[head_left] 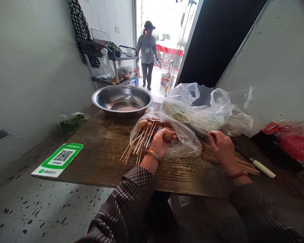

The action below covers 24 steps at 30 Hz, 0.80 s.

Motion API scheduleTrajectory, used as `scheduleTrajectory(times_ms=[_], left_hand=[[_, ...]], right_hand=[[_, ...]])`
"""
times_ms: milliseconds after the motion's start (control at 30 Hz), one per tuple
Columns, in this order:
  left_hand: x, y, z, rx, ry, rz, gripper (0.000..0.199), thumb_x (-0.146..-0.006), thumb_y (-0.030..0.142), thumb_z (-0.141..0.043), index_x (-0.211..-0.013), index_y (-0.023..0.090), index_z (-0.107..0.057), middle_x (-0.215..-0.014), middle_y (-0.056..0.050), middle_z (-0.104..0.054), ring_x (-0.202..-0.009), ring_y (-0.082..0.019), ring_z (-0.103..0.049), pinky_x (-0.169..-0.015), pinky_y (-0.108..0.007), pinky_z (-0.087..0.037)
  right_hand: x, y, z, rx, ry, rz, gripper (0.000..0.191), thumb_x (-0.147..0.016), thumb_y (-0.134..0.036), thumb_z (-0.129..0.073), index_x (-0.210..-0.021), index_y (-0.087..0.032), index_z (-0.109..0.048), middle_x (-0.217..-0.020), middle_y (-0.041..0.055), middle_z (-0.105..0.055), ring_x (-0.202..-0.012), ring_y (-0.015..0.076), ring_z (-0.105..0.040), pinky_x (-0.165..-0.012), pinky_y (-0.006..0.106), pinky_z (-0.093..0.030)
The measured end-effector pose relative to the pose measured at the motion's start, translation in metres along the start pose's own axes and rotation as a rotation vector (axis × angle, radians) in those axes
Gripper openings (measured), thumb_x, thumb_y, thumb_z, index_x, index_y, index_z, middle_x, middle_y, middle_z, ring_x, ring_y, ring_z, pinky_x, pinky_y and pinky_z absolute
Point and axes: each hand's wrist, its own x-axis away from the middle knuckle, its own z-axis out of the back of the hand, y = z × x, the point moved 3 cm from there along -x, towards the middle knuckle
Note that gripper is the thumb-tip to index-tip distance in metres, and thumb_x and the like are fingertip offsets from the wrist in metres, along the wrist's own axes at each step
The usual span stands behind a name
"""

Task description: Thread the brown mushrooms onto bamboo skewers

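Observation:
My left hand (pixel 160 143) is closed round a brown, potato-like ball (pixel 167 136) at the mouth of a clear plastic bag (pixel 186 143). Below that hand a thin stick (pixel 180 160) slants down across the table; whether it is stuck into the ball I cannot tell. More brown balls (pixel 143 123) lie in the bag, with several wooden skewers (pixel 139 141) poking out towards me. To the right, my right hand (pixel 222 148) pinches a thin skewer (pixel 205 131), its tip pointing up and left. Under that hand lies a bundle of bare skewers (pixel 246 166).
A steel basin (pixel 122 111) stands at the table's back left. White bags with foam-netted produce (pixel 209 118) lie behind, right. A knife (pixel 263 168) rests at right, a QR-code card (pixel 62 157) at the left edge. Beyond are a trolley (pixel 126 58) and a person (pixel 147 50) in the doorway.

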Motion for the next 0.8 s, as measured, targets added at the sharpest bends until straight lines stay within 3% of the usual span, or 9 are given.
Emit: scheduleTrajectory(times_ms=[233, 367, 533, 700, 800], left_hand=[[0.000, 0.001, 0.001, 0.024, -0.003, 0.013, 0.015, -0.097, 0.025, -0.051, -0.103, 0.014, -0.060, -0.086, -0.010, -0.074, -0.068, -0.017, -0.071, -0.058, -0.025, -0.052], [-0.002, 0.002, -0.001, 0.060, 0.002, -0.007, 0.019, -0.100, 0.027, -0.049, -0.103, 0.013, -0.061, -0.085, -0.011, -0.074, -0.071, -0.018, -0.071, -0.064, -0.028, -0.054], [-0.002, 0.002, -0.004, 0.130, 0.021, 0.006, 0.031, -0.104, 0.032, -0.038, -0.103, 0.012, -0.062, -0.086, -0.013, -0.074, -0.076, -0.020, -0.071, -0.073, -0.032, -0.056], [-0.002, 0.000, -0.005, 0.114, -0.006, 0.000, 0.027, -0.104, 0.028, -0.038, -0.106, 0.013, -0.060, -0.085, -0.012, -0.074, -0.075, -0.020, -0.072, -0.072, -0.031, -0.056], [-0.003, 0.000, -0.003, 0.121, 0.040, -0.013, 0.026, -0.104, 0.026, -0.038, -0.110, 0.013, -0.059, -0.084, -0.011, -0.073, -0.075, -0.019, -0.072, -0.076, -0.033, -0.057]], right_hand=[[-0.009, -0.052, 0.019, -0.341, -0.078, -0.217, 0.034, -0.098, -0.052, -0.049, -0.096, -0.023, -0.067, -0.079, 0.0053, -0.072, -0.070, 0.0213, -0.066, -0.070, 0.032, -0.048], [0.004, -0.075, 0.008, -0.520, -0.203, -0.213, 0.032, -0.096, -0.046, -0.053, -0.100, -0.021, -0.072, -0.078, 0.0040, -0.073, -0.069, 0.0192, -0.066, -0.069, 0.030, -0.049], [0.024, -0.076, -0.009, -0.639, -0.307, -0.252, 0.032, -0.092, -0.036, -0.053, -0.105, -0.018, -0.075, -0.090, 0.0082, -0.077, -0.077, 0.0217, -0.068, -0.072, 0.033, -0.050], [0.029, -0.091, -0.006, -0.787, -0.263, -0.284, 0.027, -0.093, -0.038, -0.059, -0.102, -0.020, -0.077, -0.095, 0.0079, -0.075, -0.083, 0.0212, -0.068, -0.070, 0.032, -0.051], [0.027, -0.107, -0.007, -0.787, -0.247, -0.237, 0.024, -0.094, -0.038, -0.060, -0.100, -0.023, -0.079, -0.093, 0.0075, -0.075, -0.083, 0.0209, -0.068, -0.069, 0.032, -0.052]])
